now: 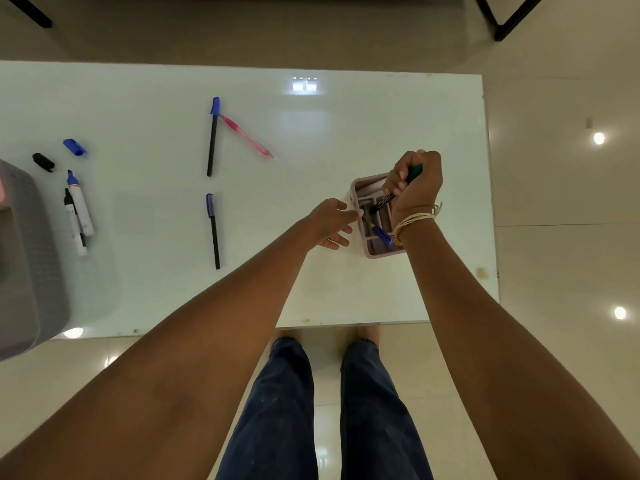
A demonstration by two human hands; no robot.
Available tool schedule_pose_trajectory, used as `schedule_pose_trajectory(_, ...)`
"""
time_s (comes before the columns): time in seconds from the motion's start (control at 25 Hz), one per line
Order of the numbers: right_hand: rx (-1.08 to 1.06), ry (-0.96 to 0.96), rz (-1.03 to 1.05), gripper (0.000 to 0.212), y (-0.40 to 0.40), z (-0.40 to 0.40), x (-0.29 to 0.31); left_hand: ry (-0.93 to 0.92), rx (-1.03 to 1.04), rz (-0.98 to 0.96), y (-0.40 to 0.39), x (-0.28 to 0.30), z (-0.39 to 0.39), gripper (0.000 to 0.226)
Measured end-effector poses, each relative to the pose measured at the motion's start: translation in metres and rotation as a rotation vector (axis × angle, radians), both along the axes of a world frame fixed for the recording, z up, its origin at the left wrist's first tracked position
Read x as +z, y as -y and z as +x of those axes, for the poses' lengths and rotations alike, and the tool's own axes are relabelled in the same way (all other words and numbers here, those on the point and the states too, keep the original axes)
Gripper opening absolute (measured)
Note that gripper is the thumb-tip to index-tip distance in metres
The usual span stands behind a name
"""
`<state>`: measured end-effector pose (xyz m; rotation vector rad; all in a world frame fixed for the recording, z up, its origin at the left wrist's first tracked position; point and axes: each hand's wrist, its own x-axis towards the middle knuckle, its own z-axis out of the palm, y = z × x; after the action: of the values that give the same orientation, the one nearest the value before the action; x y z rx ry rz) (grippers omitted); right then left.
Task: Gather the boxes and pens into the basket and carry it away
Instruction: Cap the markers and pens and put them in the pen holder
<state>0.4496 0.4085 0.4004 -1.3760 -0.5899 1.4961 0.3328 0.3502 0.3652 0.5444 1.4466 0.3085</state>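
A small pink divided box [360, 188] sits on the white table [311, 140] near its right edge. My right hand [415, 185] is above it, shut on a green-capped marker [398, 190] that points down into a compartment. A blue-capped pen [381, 234] lies inside the box. My left hand [330, 223] rests open against the box's left side. On the table lie two blue-capped black pens [213, 136] [213, 230], a pink pen [246, 135], and two uncapped markers [78, 209] at the left.
A grey basket [24, 251] overhangs the table's left front corner. A loose blue cap [74, 147] and a black cap [43, 162] lie beside the markers. Black furniture legs [505, 26] stand on the floor beyond the table. My legs are below the front edge.
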Motion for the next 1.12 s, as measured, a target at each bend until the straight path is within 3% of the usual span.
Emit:
schedule_pose_trajectory(0.16, -0.1, 0.066, 0.077, 0.022, -0.006, 0.012, 0.003, -0.011, 0.009, 0.007, -0.001, -0.001, 0.008, 0.063)
schedule_pose_trajectory(0.36, 0.024, 0.158, 0.075, 0.021, -0.003, 0.014, -0.016, -0.03, 0.033, 0.022, -0.003, -0.002, 0.008, 0.064)
schedule_pose_trajectory(0.48, -0.042, 0.167, 0.155, 0.025, -0.005, 0.017, -0.019, -0.042, 0.009, 0.039, -0.004, -0.003, 0.006, 0.065)
schedule_pose_trajectory(0.68, -0.05, 0.404, 0.301, 0.028, -0.016, -0.004, -0.003, -0.121, 0.066, 0.104, 0.003, 0.004, -0.027, 0.052)
schedule_pose_trajectory(0.88, 0.276, 0.624, 0.424, 0.024, -0.009, -0.09, -0.005, -0.239, 0.362, 0.133, 0.028, -0.002, -0.102, 0.006)
schedule_pose_trajectory(1.0, 0.615, 0.709, 0.315, 0.026, 0.013, -0.144, -0.024, -0.451, 0.476, 0.103, 0.054, -0.013, -0.15, 0.02)
schedule_pose_trajectory(1.12, 0.992, 0.819, 0.165, 0.03, 0.026, -0.18, -0.047, -0.58, 0.561, 0.024, 0.076, -0.028, -0.185, 0.014)
